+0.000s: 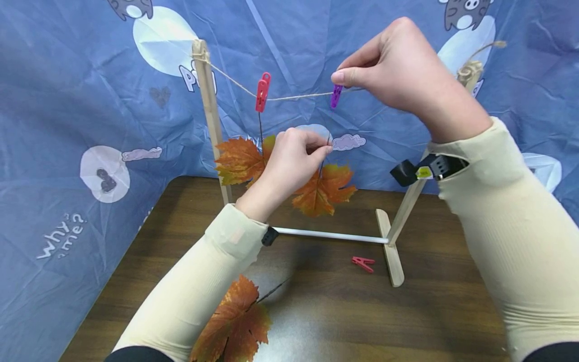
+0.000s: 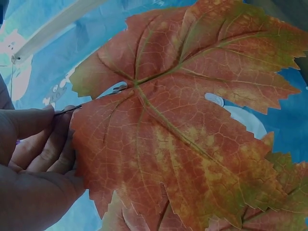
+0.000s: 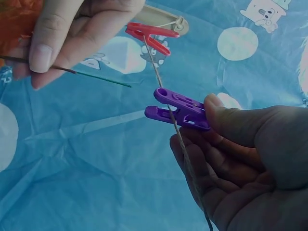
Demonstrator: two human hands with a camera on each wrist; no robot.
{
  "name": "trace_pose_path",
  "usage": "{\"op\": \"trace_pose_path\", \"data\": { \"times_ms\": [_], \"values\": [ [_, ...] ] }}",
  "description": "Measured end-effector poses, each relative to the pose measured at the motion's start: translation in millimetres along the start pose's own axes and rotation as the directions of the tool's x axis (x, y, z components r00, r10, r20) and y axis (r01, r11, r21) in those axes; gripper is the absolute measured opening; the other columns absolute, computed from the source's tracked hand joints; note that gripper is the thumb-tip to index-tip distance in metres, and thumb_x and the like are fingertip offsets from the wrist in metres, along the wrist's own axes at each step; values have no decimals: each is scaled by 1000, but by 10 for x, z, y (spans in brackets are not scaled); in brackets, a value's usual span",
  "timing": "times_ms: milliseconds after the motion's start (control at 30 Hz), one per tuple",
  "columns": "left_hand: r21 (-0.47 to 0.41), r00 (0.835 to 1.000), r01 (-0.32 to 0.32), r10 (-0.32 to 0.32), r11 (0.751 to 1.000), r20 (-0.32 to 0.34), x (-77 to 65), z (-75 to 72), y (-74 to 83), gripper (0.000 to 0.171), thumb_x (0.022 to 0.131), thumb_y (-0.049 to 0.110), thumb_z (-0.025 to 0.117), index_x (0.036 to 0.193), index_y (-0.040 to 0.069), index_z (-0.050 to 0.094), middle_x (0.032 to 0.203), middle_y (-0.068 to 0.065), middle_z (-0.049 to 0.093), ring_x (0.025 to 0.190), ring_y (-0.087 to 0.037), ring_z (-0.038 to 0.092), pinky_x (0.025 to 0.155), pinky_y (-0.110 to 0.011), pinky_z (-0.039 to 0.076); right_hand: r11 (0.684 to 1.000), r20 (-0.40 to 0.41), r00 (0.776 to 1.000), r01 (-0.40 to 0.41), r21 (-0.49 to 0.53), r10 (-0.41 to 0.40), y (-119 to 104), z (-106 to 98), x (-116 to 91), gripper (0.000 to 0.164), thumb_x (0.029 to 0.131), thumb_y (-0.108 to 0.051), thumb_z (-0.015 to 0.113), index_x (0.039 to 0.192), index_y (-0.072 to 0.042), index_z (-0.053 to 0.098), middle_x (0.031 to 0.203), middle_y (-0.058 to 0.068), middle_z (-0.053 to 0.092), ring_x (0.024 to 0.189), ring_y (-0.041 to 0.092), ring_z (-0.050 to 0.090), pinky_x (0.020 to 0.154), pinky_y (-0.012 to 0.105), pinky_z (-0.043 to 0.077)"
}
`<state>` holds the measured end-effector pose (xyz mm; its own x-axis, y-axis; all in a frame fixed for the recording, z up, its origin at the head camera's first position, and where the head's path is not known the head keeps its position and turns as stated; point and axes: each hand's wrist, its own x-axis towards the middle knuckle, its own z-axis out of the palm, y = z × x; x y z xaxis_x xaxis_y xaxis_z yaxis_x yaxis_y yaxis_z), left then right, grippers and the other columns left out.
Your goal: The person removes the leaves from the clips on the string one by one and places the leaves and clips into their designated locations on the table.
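Observation:
My right hand (image 1: 398, 70) pinches the handle end of a purple clothespin (image 3: 182, 109) between thumb and fingers. Its two prongs straddle the twine (image 1: 300, 96) strung between two wooden posts. Lower and to the left, my left hand (image 1: 291, 156) holds an orange artificial maple leaf (image 1: 322, 190) by its thin stem. In the right wrist view the stem's green tip (image 3: 103, 81) points toward the clothespin, with a gap between them. A red clothespin (image 1: 262, 93) on the twine holds another maple leaf (image 1: 239, 158), partly hidden behind my left hand.
The wooden posts (image 1: 209, 95) stand on a brown table (image 1: 325, 301), joined low down by a white rod (image 1: 332, 235). A second red clothespin (image 1: 363, 264) lies near the right foot. Another leaf (image 1: 239, 322) lies at the front, partly under my left forearm. Blue printed cloth (image 1: 122, 100) hangs behind.

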<state>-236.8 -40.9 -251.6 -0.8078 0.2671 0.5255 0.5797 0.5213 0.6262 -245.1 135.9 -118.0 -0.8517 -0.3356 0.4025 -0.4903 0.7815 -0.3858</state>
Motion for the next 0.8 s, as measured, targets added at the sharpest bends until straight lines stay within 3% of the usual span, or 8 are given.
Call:
{"op": "trace_pose_path", "data": {
  "times_ms": [433, 800],
  "values": [
    [-25, 999, -16, 17, 1000, 45, -109, 19, 16, 7, 93, 9, 76, 91, 4, 81, 81, 1, 73, 69, -9, 58, 66, -25, 47, 996, -106, 994, 38, 78, -29, -40, -84, -101, 34, 91, -39, 77, 105, -9, 82, 97, 7, 76, 77, 17, 56, 64, 31, 39],
    [-84, 996, -7, 15, 996, 90, -255, 33, 18, 8, 93, 8, 75, 95, 3, 81, 87, 0, 75, 73, -7, 64, 69, -24, 51, 990, -136, 991, 25, 137, -6, -10, -151, -202, 31, 88, -39, 80, 105, -12, 83, 91, -1, 76, 68, 17, 52, 55, 29, 35]
  ]
}}
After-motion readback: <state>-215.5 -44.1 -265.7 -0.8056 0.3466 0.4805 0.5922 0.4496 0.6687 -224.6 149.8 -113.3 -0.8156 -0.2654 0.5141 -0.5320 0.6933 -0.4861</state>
